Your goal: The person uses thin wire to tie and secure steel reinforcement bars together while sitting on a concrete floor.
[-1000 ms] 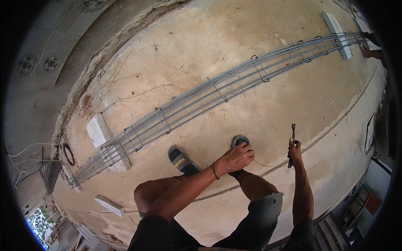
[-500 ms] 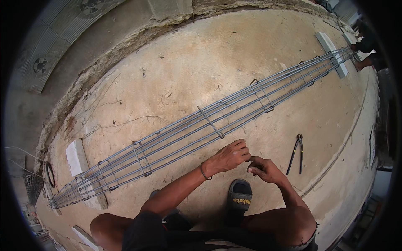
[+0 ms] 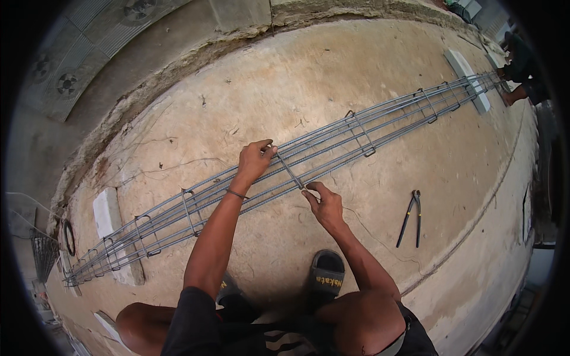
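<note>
A long rebar cage [image 3: 323, 144] of parallel steel bars runs slantwise across the concrete in front of me. My left hand [image 3: 255, 163] is over the far bars, its thumb and fingers closed at the far end of a steel stirrup [image 3: 289, 168]. At the near end of that stirrup, my right hand [image 3: 325, 206] pinches the corner beside the near bar. Whether a tie wire is also between these fingertips is too small to tell. Pincers [image 3: 411, 219] with dark and yellow handles lie on the ground to the right of my right hand.
Pale blocks [image 3: 108, 215] prop the cage at the left, with another block [image 3: 469, 80] at the far right. Another person [image 3: 519, 71] is at the cage's far right end. Thin wire [image 3: 380, 240] trails over the ground. My sandal [image 3: 327, 273] is below the cage.
My hands have parted from close together in front of the cage. The left moved up and left to the stirrup's far end; the right moved up and left to its near end.
</note>
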`<state>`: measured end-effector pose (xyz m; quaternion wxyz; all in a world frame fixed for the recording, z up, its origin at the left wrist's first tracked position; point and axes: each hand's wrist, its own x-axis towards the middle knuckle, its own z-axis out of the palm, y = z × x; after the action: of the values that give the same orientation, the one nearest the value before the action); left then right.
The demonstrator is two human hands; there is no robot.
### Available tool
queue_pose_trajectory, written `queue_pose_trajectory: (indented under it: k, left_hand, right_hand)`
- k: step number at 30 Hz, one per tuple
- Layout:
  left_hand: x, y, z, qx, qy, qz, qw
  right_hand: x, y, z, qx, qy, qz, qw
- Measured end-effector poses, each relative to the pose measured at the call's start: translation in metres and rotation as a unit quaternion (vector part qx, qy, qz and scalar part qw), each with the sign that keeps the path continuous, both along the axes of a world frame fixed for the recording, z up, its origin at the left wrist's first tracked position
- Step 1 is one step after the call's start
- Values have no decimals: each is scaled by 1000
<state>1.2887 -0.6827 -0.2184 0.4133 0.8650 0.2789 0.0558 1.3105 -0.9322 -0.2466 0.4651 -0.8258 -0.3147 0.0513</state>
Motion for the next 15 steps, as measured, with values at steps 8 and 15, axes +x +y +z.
queue_pose_trajectory:
  k: [8, 15]
  left_hand:
    - [25, -7, -1, -22, -39, -29, 999]
    - [25, -4, -3, -63, -38, -1, 997]
  right_hand:
    - [-1, 8, -9, 24, -54, 32, 998]
    - [5, 7, -5, 23, -50, 27, 998]
